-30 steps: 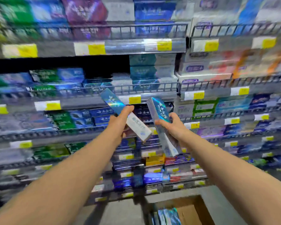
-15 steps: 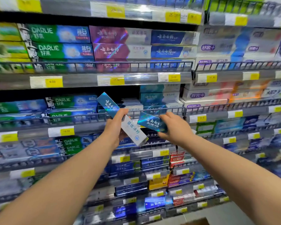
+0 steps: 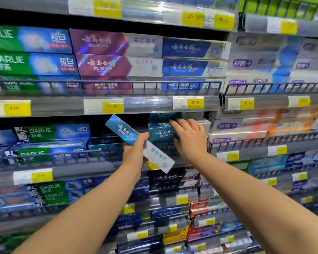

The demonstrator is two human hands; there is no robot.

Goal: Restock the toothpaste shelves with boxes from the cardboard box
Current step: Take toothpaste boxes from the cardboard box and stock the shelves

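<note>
left hand (image 3: pixel 136 153) grips a tilted teal-and-white box (image 3: pixel 123 129) by its middle, in front of the shelves. right hand (image 3: pixel 190 139) lies with fairly straight fingers on a stacked teal box (image 3: pixel 159 134) under the 25.00 tag (image 3: pixel 195 102). darlie boxes (image 3: pixel 40 132) sit to the left, most other print is too blurry to read.

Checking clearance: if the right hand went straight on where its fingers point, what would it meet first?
The right hand touches the teal box on the shelf stack with its fingertips; going on would likely push it deeper. Depth behind is unclear.
</note>
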